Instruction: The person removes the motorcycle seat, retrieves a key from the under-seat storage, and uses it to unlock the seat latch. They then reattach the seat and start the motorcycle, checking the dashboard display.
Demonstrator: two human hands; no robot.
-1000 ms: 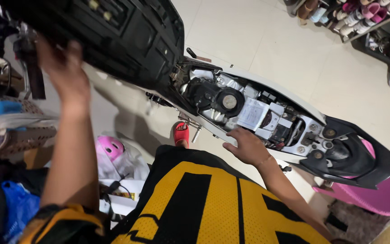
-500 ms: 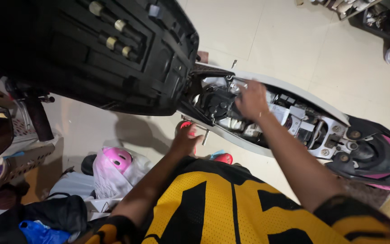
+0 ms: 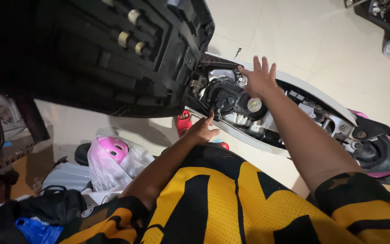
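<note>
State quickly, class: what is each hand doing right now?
Left hand: loosely curled, index finger pointing, holding nothing, at the open white scooter body's near edge.
Right hand: open, fingers spread, empty, above the compartment.

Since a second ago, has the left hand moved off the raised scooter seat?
Yes. The left hand has come down from the underside of the raised seat and now rests at the near edge of the open engine bay.

A white-bodied scooter [image 3: 312, 97] stands on the pale tiled floor, its black plastic seat [image 3: 113, 54] tipped up and open, ribbed underside facing the camera. The open bay below shows a black engine housing [image 3: 224, 97], a round cream filler cap [image 3: 254, 105], grey brackets and wiring. The black tail section [image 3: 380, 144] lies at the right end.
</note>
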